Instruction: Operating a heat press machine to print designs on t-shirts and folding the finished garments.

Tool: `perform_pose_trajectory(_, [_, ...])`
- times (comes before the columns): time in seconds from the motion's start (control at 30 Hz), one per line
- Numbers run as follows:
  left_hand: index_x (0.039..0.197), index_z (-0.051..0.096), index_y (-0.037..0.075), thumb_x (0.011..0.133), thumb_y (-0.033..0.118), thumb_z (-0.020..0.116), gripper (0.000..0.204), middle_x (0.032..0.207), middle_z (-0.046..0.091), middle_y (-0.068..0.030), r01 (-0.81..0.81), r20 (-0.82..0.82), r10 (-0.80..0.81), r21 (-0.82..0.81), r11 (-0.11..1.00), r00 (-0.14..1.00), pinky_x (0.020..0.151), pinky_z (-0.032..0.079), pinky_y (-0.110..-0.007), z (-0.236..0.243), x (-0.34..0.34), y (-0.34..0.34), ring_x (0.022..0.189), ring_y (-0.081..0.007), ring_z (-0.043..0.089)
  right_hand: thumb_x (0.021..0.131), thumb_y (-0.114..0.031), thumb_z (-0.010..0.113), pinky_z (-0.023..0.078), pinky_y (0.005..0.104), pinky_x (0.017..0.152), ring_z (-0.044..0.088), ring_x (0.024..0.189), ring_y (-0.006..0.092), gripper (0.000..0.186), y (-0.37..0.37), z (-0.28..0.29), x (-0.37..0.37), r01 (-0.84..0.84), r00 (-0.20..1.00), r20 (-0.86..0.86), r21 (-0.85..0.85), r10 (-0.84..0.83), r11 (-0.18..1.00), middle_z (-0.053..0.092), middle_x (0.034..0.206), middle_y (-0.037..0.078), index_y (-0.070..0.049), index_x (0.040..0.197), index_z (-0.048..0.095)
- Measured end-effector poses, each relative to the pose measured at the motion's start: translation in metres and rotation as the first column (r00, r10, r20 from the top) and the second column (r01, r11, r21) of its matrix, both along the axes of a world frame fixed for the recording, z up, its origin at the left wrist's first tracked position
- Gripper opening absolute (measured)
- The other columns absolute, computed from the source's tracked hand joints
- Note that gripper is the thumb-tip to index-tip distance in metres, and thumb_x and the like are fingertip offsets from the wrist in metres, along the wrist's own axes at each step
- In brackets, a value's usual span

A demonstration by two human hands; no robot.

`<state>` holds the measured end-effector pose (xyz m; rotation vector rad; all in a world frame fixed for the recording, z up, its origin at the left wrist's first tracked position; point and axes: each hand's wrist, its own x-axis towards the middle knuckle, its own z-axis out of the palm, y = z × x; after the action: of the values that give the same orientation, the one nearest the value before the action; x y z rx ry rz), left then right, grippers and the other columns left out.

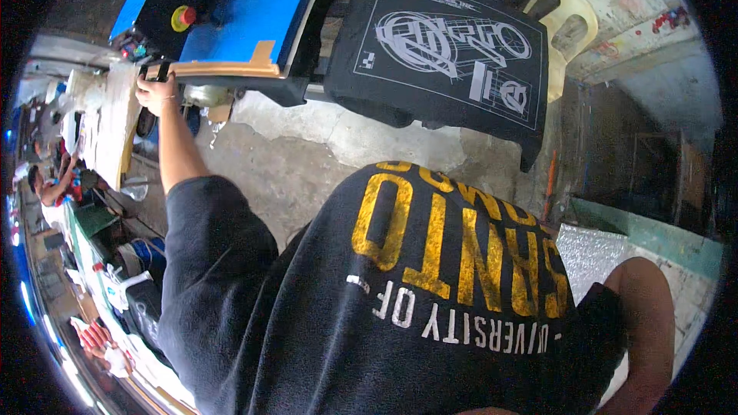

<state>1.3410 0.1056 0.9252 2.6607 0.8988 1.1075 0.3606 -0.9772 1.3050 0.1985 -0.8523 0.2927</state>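
My left arm reaches forward to the near left corner of a blue screen-printing frame [288,0]. There my left hand [157,95] is closed round a small black handle [163,71]. Brown tape runs along the frame's near edge and patches its corners. To the right of the frame, a black shirt [346,69] lies spread over a printing board, with a white line design on its front. My right upper arm shows at the lower right; the right hand is out of the picture.
A red and yellow knob [183,18] stands by the blue frame. Behind the shirt is a cream plastic chair [573,11]. A person [54,188] is at the far left near long tables. Another person's hand [94,336] shows at lower left. A silvery sheet [588,250] lies to my right.
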Motion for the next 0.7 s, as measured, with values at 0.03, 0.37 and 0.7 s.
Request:
perform_pose_trajectory(0.03, [0.122, 0.043, 0.007, 0.066, 0.033, 0.075, 0.070, 0.110, 0.051, -0.0199, -0.072, 0.171, 0.071, 0.000, 0.997, 0.983, 0.096, 0.040, -0.044, 0.010, 0.012, -0.034, 0.109, -0.0382, 0.047, 0.088, -0.011, 0.052, 0.052, 0.0370, 0.070, 0.062, 0.079, 0.0251, 0.017, 0.008, -0.030, -0.044, 0.039, 0.998, 0.053, -0.002, -0.039, 0.999, 0.064, 0.092, 0.017, 0.001, 0.093, 0.062])
perform_pose_trajectory(0.37, [0.091, 0.067, -0.002, 0.090, 0.055, 0.046, 0.061, 0.092, 0.068, -0.0170, 0.383, 0.209, -0.586, -0.904, 0.189, 0.783, 0.084, 0.044, -0.035, -0.196, -0.085, -0.280, 0.090, -0.0245, 0.062, 0.088, -0.013, 0.051, 0.051, 0.0381, 0.067, 0.062, 0.076, 0.0246, 0.020, -0.044, -0.054, -0.044, 0.118, 0.953, 0.293, -0.134, -0.074, 0.984, 0.064, 0.091, 0.016, 0.003, 0.093, 0.061])
perform_pose_trajectory(0.7, [0.070, 0.064, -0.007, 0.078, 0.069, 0.051, 0.078, 0.070, 0.063, -0.0192, 0.211, -0.099, -0.538, -0.849, 0.484, 0.837, 0.072, 0.046, -0.037, -0.160, -0.052, -0.336, 0.069, -0.0267, 0.060, 0.089, -0.015, 0.049, 0.051, 0.0392, 0.065, 0.062, 0.074, 0.0241, 0.023, -0.073, -0.066, -0.051, 0.245, 0.856, 0.512, -0.288, -0.067, 0.926, 0.063, 0.090, 0.016, 0.005, 0.092, 0.061])
